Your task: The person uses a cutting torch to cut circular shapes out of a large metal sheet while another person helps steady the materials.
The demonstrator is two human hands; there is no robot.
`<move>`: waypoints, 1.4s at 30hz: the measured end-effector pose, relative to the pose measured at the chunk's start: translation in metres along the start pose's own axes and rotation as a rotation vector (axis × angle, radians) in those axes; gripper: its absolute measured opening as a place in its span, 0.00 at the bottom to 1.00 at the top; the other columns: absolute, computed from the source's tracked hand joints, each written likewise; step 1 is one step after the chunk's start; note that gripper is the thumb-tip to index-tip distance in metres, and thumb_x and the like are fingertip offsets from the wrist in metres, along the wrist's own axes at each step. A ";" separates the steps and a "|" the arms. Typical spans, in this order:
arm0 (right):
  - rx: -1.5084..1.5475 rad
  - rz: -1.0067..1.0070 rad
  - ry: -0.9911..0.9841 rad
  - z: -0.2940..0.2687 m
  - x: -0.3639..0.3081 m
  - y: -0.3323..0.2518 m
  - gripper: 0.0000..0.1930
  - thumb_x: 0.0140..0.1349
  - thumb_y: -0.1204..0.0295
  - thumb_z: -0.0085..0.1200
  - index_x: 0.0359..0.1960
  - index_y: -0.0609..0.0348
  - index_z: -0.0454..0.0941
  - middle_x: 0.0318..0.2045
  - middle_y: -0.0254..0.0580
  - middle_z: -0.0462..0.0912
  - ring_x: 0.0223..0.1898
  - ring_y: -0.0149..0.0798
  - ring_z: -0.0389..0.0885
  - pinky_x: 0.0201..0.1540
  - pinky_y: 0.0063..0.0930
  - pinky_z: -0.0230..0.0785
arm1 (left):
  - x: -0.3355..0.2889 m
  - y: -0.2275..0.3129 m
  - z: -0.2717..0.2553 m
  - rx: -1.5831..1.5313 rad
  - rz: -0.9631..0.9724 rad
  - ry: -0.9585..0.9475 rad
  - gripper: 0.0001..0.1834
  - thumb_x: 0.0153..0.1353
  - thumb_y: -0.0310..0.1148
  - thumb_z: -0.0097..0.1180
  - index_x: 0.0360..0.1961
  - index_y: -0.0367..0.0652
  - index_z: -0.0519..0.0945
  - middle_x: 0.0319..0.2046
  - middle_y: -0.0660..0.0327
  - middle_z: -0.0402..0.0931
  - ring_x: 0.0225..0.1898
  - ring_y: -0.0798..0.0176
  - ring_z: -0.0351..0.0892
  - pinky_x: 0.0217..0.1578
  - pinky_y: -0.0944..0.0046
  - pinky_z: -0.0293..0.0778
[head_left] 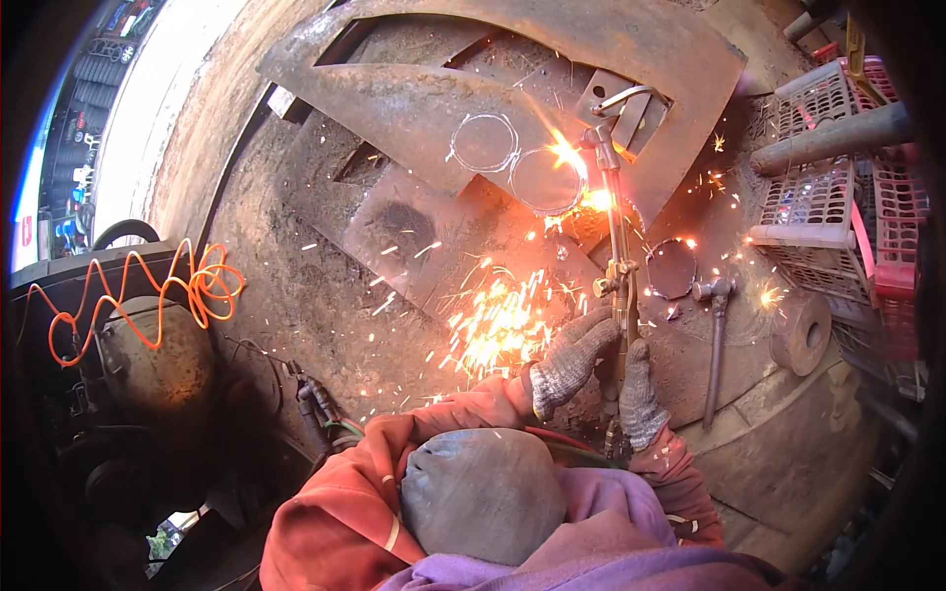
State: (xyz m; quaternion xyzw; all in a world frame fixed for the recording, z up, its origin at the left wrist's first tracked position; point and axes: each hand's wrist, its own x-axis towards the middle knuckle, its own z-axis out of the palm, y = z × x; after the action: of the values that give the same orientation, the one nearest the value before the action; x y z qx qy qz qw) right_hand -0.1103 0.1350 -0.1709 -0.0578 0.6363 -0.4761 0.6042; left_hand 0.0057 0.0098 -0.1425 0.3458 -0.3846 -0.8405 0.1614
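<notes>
My left hand (574, 362) and my right hand (641, 396), both in grey knitted gloves, are closed round a long cutting torch (619, 246). The torch points away from me. Its bent head (598, 140) is over a rusty steel plate (414, 108), where a bright flame (567, 155) burns beside the tip. Two pale circles are marked on the plate; the flame is at the right one. A shower of sparks (498, 320) spreads below the plate, left of the torch. Right of the torch lies a dark round disc (672, 268), near a hammer (717, 345). Glare hides the cut.
Pink and white plastic crates (808, 202) stand at the right, with a thick pipe (833, 138) across them. A heavy steel ring (800, 333) sits nearer. At left are an orange coiled hose (133, 295), a rusty tank (163, 360) and hose fittings (313, 402).
</notes>
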 end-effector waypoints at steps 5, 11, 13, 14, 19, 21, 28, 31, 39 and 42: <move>0.078 -0.079 -0.047 -0.004 0.004 0.006 0.33 0.70 0.43 0.41 0.64 0.59 0.68 0.46 0.39 0.79 0.44 0.32 0.78 0.46 0.27 0.74 | 0.003 -0.002 0.000 0.075 0.129 -0.004 0.17 0.71 0.37 0.47 0.55 0.41 0.75 0.42 0.66 0.78 0.39 0.73 0.75 0.36 0.70 0.72; 0.002 -0.054 0.048 0.001 -0.002 -0.001 0.34 0.71 0.44 0.41 0.66 0.59 0.65 0.52 0.39 0.77 0.49 0.32 0.76 0.48 0.28 0.73 | 0.000 0.004 0.009 -0.101 -0.042 0.058 0.16 0.70 0.38 0.47 0.52 0.42 0.77 0.35 0.67 0.78 0.33 0.74 0.74 0.32 0.72 0.70; 0.085 -0.087 0.025 -0.001 0.003 0.009 0.34 0.71 0.45 0.40 0.67 0.59 0.64 0.53 0.39 0.76 0.50 0.32 0.76 0.49 0.28 0.73 | -0.002 0.012 0.009 -0.092 -0.076 0.024 0.16 0.70 0.39 0.47 0.52 0.42 0.77 0.35 0.67 0.78 0.32 0.74 0.74 0.31 0.72 0.70; 0.127 -0.103 0.010 -0.001 0.005 0.012 0.34 0.72 0.45 0.40 0.67 0.59 0.63 0.54 0.39 0.76 0.50 0.32 0.76 0.49 0.28 0.73 | -0.003 0.017 0.009 -0.086 -0.091 0.011 0.16 0.70 0.39 0.47 0.51 0.42 0.77 0.35 0.67 0.77 0.32 0.74 0.74 0.31 0.72 0.70; 0.078 -0.037 -0.031 -0.012 0.010 0.017 0.33 0.72 0.46 0.40 0.68 0.58 0.62 0.55 0.38 0.74 0.50 0.32 0.76 0.51 0.28 0.73 | -0.003 0.009 0.004 -0.076 -0.047 0.025 0.15 0.70 0.39 0.47 0.50 0.42 0.78 0.33 0.68 0.77 0.31 0.73 0.73 0.31 0.72 0.69; 0.097 -0.053 -0.026 -0.014 0.013 0.021 0.33 0.72 0.46 0.40 0.67 0.58 0.63 0.55 0.38 0.74 0.51 0.31 0.76 0.50 0.27 0.73 | -0.003 0.011 0.009 -0.064 0.011 0.060 0.15 0.70 0.39 0.48 0.49 0.42 0.78 0.33 0.67 0.77 0.30 0.73 0.72 0.30 0.72 0.68; 0.094 0.057 -0.031 0.009 -0.001 -0.012 0.33 0.71 0.45 0.41 0.67 0.58 0.63 0.52 0.37 0.76 0.49 0.32 0.76 0.46 0.28 0.75 | -0.001 0.003 -0.001 0.000 -0.071 0.049 0.15 0.70 0.38 0.47 0.51 0.42 0.78 0.35 0.69 0.77 0.34 0.74 0.72 0.33 0.71 0.69; 0.047 -0.066 0.042 -0.008 0.012 0.018 0.34 0.71 0.44 0.41 0.66 0.58 0.64 0.51 0.37 0.76 0.46 0.32 0.78 0.43 0.29 0.77 | -0.001 0.011 0.004 -0.008 -0.072 0.013 0.15 0.70 0.37 0.48 0.50 0.42 0.79 0.36 0.68 0.77 0.35 0.74 0.72 0.34 0.71 0.69; 0.103 -0.058 -0.014 0.007 0.007 -0.003 0.33 0.69 0.42 0.41 0.59 0.60 0.72 0.40 0.40 0.81 0.39 0.32 0.80 0.36 0.28 0.76 | -0.002 0.007 -0.002 0.141 0.033 0.027 0.14 0.70 0.36 0.47 0.50 0.41 0.78 0.35 0.67 0.76 0.36 0.73 0.73 0.35 0.70 0.70; 0.157 -0.031 -0.052 0.006 0.007 -0.001 0.33 0.70 0.42 0.41 0.56 0.60 0.74 0.37 0.39 0.82 0.37 0.31 0.80 0.35 0.27 0.75 | 0.000 0.004 -0.004 0.053 -0.027 0.006 0.14 0.70 0.37 0.47 0.50 0.42 0.78 0.35 0.66 0.76 0.36 0.73 0.73 0.35 0.69 0.70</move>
State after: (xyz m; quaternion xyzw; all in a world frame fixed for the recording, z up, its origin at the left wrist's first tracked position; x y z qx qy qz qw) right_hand -0.1081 0.1268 -0.1743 -0.0323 0.5803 -0.5322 0.6156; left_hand 0.0087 0.0047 -0.1414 0.3575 -0.4017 -0.8311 0.1418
